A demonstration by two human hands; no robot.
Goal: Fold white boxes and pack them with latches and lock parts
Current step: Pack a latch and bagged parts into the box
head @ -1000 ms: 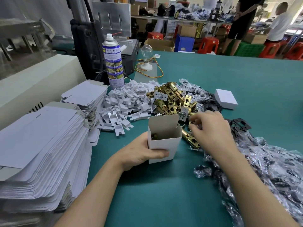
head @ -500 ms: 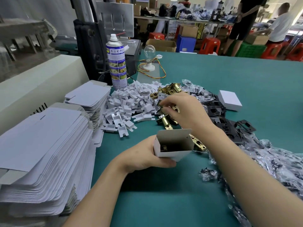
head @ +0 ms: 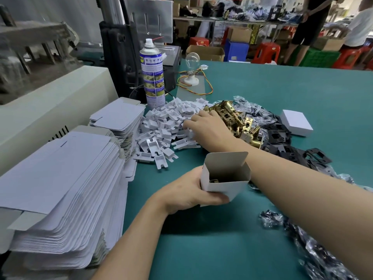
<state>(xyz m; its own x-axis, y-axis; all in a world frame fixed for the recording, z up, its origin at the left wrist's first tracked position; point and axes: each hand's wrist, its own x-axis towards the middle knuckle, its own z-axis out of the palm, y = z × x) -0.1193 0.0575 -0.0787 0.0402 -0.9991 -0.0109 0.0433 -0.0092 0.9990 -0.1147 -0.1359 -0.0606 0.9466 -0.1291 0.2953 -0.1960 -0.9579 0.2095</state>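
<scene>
The left hand's [head: 187, 190] thumb and fingers [head: 217, 198] are curled round the lower part of the white box [head: 226, 185], holding it upright just above the table with its top flaps standing open. The fingers [head: 191, 123] of the right hand [head: 210, 128] lie bent on the heap of white plastic pieces [head: 161, 128], but I cannot tell whether they have pinched one or only rest among them.

Something brass [head: 214, 180] shows in the bottom of the box, so I judge the packing of this one begun but not finished: a plastic piece looks to be wanted next, perhaps one of the black plates [head: 282, 146] too, and then the flaps need closing. One closed box [head: 296, 123] sits apart at the far right, the only finished one I can see. The brass latches [head: 236, 120] lie piled just beside the right wrist. Two tall stacks of flat box blanks [head: 60, 188] on the left suggest that most of the job lies ahead.

All this sits on a green table [head: 302, 87], with crumpled plastic bags [head: 323, 255] trailing along the right edge. A spray can [head: 152, 75] and a bare light bulb [head: 191, 61] on its base stand behind the heaps, beside a cream machine housing [head: 50, 102]. Beyond are red stools [head: 266, 52], cardboard cartons, cluttered benches and two other people standing.
</scene>
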